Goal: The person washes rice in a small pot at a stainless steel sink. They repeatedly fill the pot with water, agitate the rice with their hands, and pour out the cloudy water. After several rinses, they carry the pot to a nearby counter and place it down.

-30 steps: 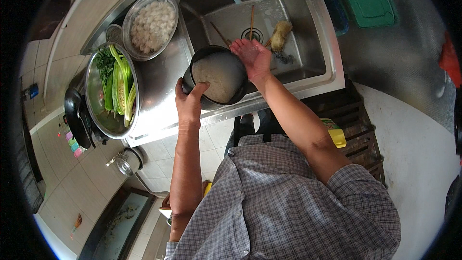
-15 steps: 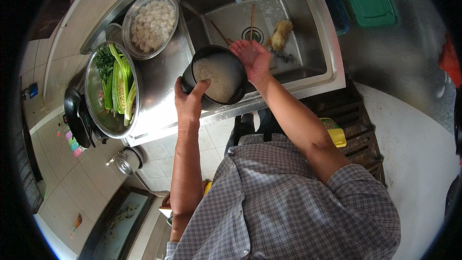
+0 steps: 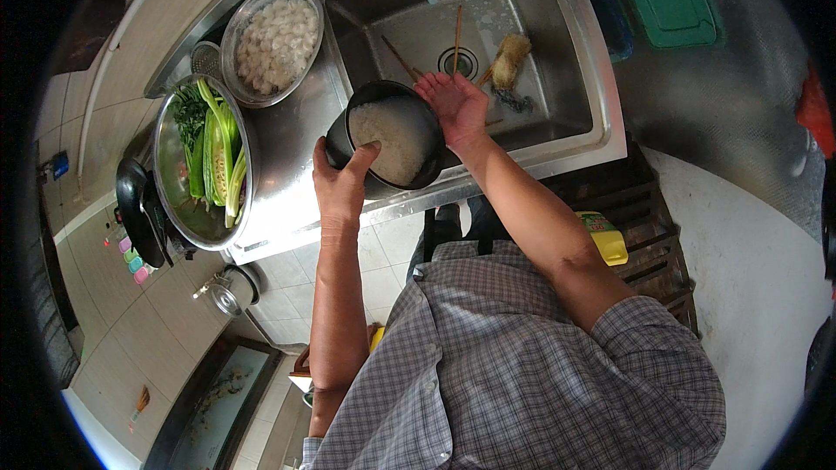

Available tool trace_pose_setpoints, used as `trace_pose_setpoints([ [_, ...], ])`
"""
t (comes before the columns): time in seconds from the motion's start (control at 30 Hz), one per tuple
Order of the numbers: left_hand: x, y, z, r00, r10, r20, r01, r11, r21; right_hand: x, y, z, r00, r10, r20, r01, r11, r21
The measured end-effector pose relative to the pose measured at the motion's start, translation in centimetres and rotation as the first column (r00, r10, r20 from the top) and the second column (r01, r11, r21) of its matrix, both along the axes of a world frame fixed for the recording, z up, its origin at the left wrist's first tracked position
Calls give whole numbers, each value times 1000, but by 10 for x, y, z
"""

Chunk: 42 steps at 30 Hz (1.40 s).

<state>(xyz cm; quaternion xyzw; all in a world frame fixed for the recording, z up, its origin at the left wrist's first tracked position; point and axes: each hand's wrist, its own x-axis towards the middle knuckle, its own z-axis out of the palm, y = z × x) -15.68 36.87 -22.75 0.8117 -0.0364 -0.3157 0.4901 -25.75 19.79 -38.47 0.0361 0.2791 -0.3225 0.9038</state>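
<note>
A dark round pot (image 3: 335,141) is tilted toward the sink at its front left edge, with pale rice grains (image 3: 387,135) and cloudy water inside. My left hand (image 3: 342,181) grips its near left rim, thumb over the edge and fingers around the outside. Against the pot's right rim, over the sink, my right hand (image 3: 457,110) is cupped palm up, fingers stretched out. Whether any grains lie in that palm, I cannot tell.
The steel sink (image 3: 557,78) holds thin sticks (image 3: 457,35) and a fibrous scrubber (image 3: 512,57) near the drain. On the left counter are a bowl of pale pieces in liquid (image 3: 279,43) and a steel bowl of green vegetables (image 3: 213,144). A green lid (image 3: 669,2) lies at the right.
Both hands and the pot stay almost in place. The water inside has shifted slightly, showing more of the rice.
</note>
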Motion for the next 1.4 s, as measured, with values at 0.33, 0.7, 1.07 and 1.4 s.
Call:
trace_pose_setpoints([
  [0.33,-1,-2,7,999,-45,24,44,999,22,0,2,3,999,0,37,0,1000,19],
  [0.7,3,-1,3,984,-112,136,86,979,184,0,4,5,1000,-1,-6,1,997,73],
  [1.07,4,3,-1,975,-162,153,127,969,212,0,7,7,1000,-14,7,14,998,56],
  [1.4,5,6,-2,971,-171,165,116,947,299,0,11,10,999,-21,-36,24,996,90],
])
